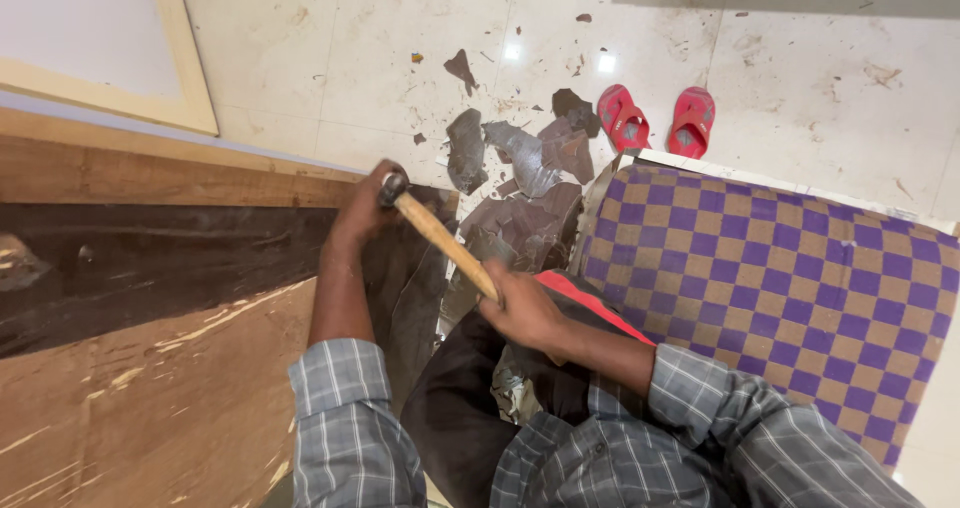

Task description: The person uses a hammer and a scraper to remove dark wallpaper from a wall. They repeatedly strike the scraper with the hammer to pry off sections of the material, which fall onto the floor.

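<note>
Pale tiled floor [800, 58] strewn with dark laminate scraps [520, 158], brown wooden board [150, 368], right hand [520, 308] gripping hammer [440, 236], left hand [365, 203] clenched, contents unclear

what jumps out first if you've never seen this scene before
The hammer at the centre catches the eye first: the right hand grips its wooden handle, and its head sits by the left hand on the dark board. Just beyond lies a heap of torn dark sheet scraps on the pale floor tiles. A pair of red sandals stands at the top, above a purple and tan checked cushion on the right.
</note>
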